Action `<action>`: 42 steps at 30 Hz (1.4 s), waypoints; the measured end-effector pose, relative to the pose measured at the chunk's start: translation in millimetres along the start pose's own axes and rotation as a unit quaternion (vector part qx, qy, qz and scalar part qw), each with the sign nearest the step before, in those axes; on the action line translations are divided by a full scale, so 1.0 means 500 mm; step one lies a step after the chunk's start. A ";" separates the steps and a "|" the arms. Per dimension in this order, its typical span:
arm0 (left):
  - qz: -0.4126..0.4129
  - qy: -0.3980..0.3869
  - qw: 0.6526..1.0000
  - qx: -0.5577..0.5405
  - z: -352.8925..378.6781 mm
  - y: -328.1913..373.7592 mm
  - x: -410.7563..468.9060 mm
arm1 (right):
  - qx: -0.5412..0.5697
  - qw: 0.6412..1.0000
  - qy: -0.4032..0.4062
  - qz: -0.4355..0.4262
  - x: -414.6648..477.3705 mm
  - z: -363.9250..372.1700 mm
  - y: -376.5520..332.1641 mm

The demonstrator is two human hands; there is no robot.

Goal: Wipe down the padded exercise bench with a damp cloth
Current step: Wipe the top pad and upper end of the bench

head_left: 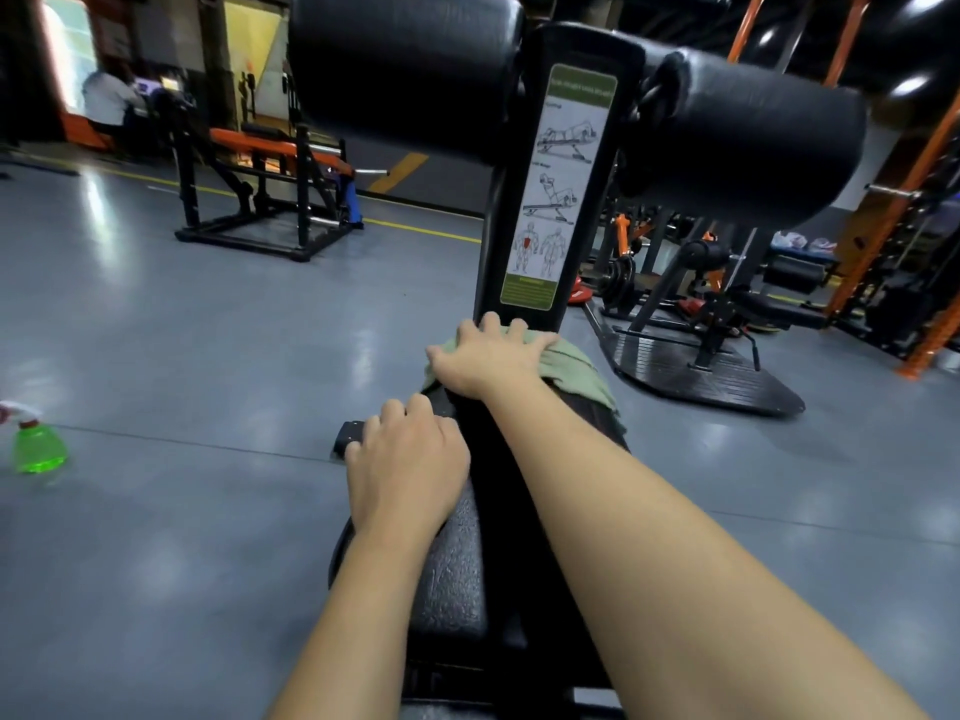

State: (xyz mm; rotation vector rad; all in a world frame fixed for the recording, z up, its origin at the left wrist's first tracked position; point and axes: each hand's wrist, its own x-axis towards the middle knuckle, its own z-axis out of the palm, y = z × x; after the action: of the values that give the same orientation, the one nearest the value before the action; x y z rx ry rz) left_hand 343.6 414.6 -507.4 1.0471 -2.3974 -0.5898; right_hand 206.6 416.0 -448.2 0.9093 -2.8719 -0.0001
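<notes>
Fingers (pixel 491 323) of the right hand (pixel 488 363) lie spread, a wide flat grip pressing a pale-green cloth (pixel 576 371) onto the far end of the black padded bench (pixel 452 569). The left hand (pixel 405 459) curls its grip over the bench's left edge. A green plastic spray bottle (pixel 36 444) stands on the floor, well apart.

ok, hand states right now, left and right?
Left hand: fingers curled round the padded bench edge, gripping it.
Right hand: open, pressing the green cloth onto the bench.
</notes>
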 end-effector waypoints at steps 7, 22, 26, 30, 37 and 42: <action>-0.007 -0.025 0.999 -0.029 -0.009 -0.002 0.002 | 0.030 0.999 -0.035 -0.006 0.023 -0.020 0.000; 0.000 -0.015 1.000 -0.015 -0.010 -0.004 -0.004 | 0.036 0.995 0.062 -0.065 0.000 0.022 0.020; 0.003 -0.025 1.000 -0.017 -0.013 0.000 -0.001 | -0.026 0.999 -0.010 -0.031 0.041 -0.014 -0.006; 0.000 -0.033 0.999 -0.031 -0.018 -0.003 -0.003 | 0.052 0.998 -0.022 0.035 0.050 -0.027 0.024; 0.002 -0.034 0.999 -0.038 -0.018 -0.002 -0.004 | 0.204 0.956 0.029 0.207 -0.033 -0.001 0.125; 0.003 -0.023 0.999 -0.035 -0.016 -0.002 -0.007 | 0.218 0.943 0.062 0.244 -0.064 0.031 0.120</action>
State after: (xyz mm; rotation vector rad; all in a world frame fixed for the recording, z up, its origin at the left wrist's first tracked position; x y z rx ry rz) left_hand 350.8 414.8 -502.4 1.0061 -2.4007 -0.6971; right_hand 196.2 482.7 -465.0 0.1994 -2.9369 0.7334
